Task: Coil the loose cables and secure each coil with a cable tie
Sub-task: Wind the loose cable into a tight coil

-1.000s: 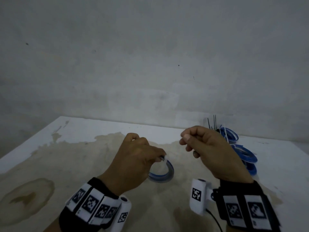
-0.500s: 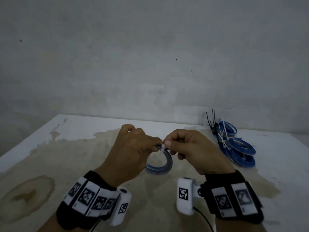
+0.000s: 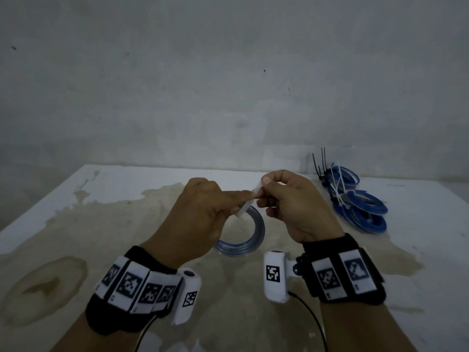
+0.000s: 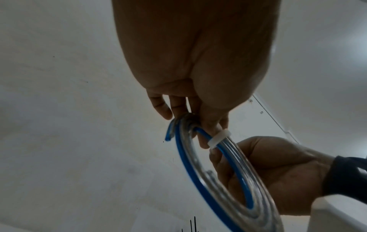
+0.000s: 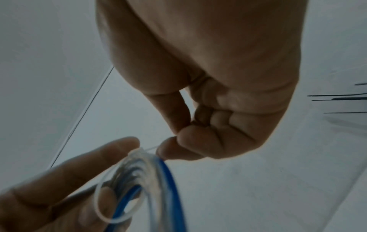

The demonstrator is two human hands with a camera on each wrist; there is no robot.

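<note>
A small coil of clear and blue cable [image 3: 250,240] hangs above the table, held at its top by my left hand [image 3: 203,217]. A white cable tie [image 3: 250,201] wraps round the coil; in the left wrist view its band [image 4: 219,138] circles the strands just below my left fingers [image 4: 210,124]. My right hand [image 3: 291,204] pinches the tie's free tail between thumb and forefinger, up and to the right of the coil. The right wrist view shows the coil [image 5: 158,180] and the thin tail running to my pinching fingertips [image 5: 168,149].
A pile of tied blue cable coils [image 3: 360,209] lies at the table's back right, with white and black cable ties [image 3: 321,163] sticking up from it. The white table [image 3: 76,224] is stained brown. A grey wall rises behind it.
My right hand came in from the right to the coil, took the tie's tail, and has now drawn it up and to the right. The left hand kept its hold on the coil.
</note>
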